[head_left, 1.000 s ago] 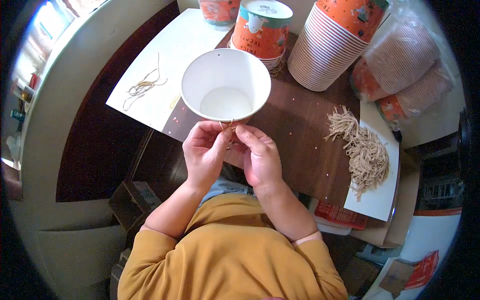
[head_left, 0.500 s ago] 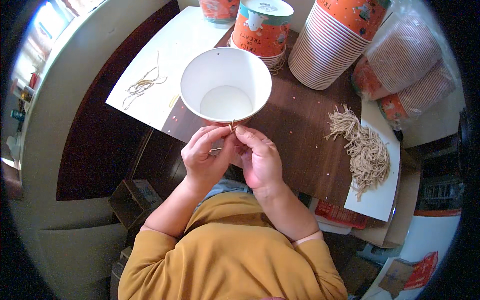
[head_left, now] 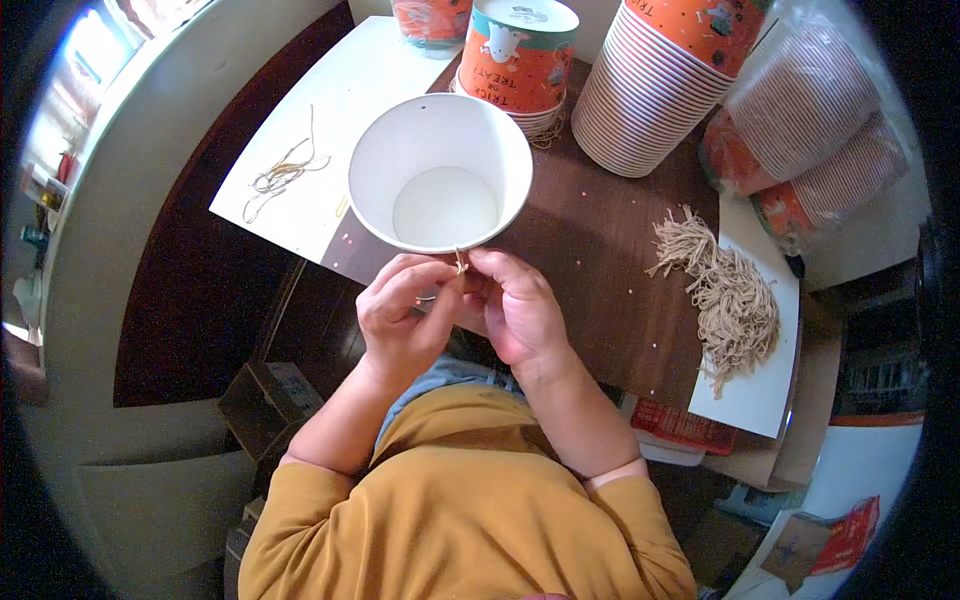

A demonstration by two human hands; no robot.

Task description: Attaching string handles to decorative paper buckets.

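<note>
A white-lined paper bucket [head_left: 440, 150] stands in front of me on the table, its mouth facing up toward me. A small hole shows in its far wall. At the near rim, a beige string [head_left: 459, 262] forms a small loop or knot. My left hand [head_left: 405, 310] is closed, pinching this string between thumb and forefinger. Just to its right, my right hand [head_left: 522, 305] has its thumb by the bucket's near rim and its other fingers curled underneath. What the right fingers grip is hidden.
A heap of cut beige strings [head_left: 735, 310] lies at the right. Behind stand an upturned orange bucket [head_left: 515, 65], a tall nested stack of buckets [head_left: 650, 95] and plastic-wrapped stacks [head_left: 800, 120]. Loose strings [head_left: 285, 175] lie on a white board [head_left: 260, 215] at the left.
The bucket has shifted slightly left. My right thumb has moved off the string's knot toward the rim, while my left hand keeps its pinch.
</note>
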